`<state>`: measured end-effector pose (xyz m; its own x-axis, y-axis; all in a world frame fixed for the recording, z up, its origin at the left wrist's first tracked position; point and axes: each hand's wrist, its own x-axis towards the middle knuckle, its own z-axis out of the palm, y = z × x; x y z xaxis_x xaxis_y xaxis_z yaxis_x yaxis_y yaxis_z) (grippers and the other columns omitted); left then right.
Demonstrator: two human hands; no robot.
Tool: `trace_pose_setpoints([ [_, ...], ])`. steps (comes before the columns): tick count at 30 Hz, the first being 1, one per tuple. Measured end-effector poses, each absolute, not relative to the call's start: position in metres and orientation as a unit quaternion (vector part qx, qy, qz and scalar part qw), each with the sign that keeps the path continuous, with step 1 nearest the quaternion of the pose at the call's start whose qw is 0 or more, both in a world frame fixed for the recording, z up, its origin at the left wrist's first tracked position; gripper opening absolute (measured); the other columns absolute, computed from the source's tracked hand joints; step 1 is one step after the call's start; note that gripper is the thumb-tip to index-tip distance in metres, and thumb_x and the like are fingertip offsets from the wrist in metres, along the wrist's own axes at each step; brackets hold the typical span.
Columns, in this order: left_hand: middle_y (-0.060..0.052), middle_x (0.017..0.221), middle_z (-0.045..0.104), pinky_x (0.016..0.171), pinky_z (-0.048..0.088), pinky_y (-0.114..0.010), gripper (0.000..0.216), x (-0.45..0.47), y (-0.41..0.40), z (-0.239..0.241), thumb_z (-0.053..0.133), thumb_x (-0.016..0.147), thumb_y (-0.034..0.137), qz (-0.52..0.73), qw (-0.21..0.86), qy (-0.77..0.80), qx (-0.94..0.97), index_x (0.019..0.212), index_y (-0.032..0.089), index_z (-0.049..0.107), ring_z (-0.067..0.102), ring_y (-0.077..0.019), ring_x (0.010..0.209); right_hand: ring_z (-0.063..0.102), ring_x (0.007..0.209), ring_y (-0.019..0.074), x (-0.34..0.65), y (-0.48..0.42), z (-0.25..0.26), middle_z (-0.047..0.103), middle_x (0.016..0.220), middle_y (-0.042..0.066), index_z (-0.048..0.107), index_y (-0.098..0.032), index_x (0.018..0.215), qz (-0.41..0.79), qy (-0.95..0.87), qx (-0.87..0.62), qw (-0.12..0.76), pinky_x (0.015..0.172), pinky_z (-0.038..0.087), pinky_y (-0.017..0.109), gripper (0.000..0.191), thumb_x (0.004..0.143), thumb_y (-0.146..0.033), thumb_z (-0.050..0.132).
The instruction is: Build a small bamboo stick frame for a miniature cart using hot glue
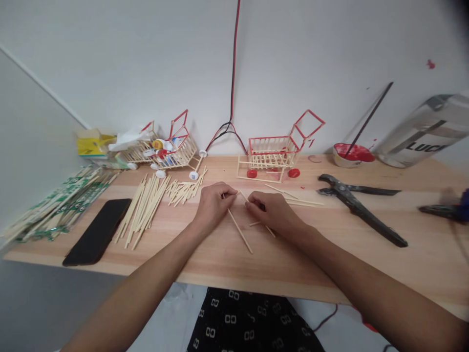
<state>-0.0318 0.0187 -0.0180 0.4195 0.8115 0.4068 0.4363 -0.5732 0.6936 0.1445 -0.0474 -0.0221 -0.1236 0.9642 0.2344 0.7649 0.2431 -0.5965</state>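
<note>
My left hand [215, 204] is closed in a pinch at the upper end of a thin wooden stick [242, 195]. Closed around the same stick lower down is my right hand [273, 211]; the stick's far end comes out below it. A second wooden stick [241, 231] slants from under my left fingers across the tabletop. Beside my right hand, a short stick piece [255, 224] shows partly. Several loose sticks [304, 202] lie just beyond my right hand. Exactly how the stick ends meet at my fingertips is too small to tell.
Model carts made of sticks [273, 159] [185, 151] stand along the wall. Left are cut sticks [144, 210], short pieces [185, 191], a phone [97, 232] and wrapped chopsticks [69, 205]. Right are pliers [359, 205], a red paint bowl [353, 154] and a large bottle [421, 132].
</note>
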Motion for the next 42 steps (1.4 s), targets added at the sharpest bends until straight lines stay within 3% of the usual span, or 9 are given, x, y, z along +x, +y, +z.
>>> trace_pose_setpoints([
  [14,-0.001,0.071,0.068,0.061,0.044,-0.025,0.008,-0.032,0.0149,-0.013,0.064,0.072,0.014,0.368,0.269,0.416,0.787,0.075,0.018,0.07,0.059,-0.0136,0.065,0.044,0.058,0.0109,0.1433,-0.0487,-0.0193,0.053,0.061,-0.003,0.056,-0.017,0.07,0.181,-0.722,-0.591,0.311,0.056,0.028,0.024,0.018,0.085,-0.025,0.049],
  [39,-0.001,0.07,0.065,0.064,0.043,-0.026,0.01,-0.0314,0.0135,-0.0126,0.061,0.071,0.01,0.375,0.228,0.394,0.807,0.072,0.018,0.067,0.057,-0.0136,0.066,0.044,0.057,0.011,0.1443,-0.0482,-0.0206,0.053,0.06,-0.002,0.055,-0.017,0.069,0.17,-0.731,-0.585,0.308,0.055,0.028,0.024,0.018,0.084,-0.025,0.049],
  [42,-0.001,0.072,0.066,0.063,0.044,-0.025,0.014,-0.0315,0.0133,-0.0118,0.062,0.071,0.01,0.373,0.246,0.4,0.8,0.08,0.018,0.069,0.058,-0.0132,0.067,0.043,0.057,0.0107,0.1442,-0.0485,-0.0202,0.052,0.059,-0.003,0.054,-0.018,0.069,0.171,-0.73,-0.583,0.312,0.055,0.028,0.024,0.019,0.085,-0.025,0.048],
])
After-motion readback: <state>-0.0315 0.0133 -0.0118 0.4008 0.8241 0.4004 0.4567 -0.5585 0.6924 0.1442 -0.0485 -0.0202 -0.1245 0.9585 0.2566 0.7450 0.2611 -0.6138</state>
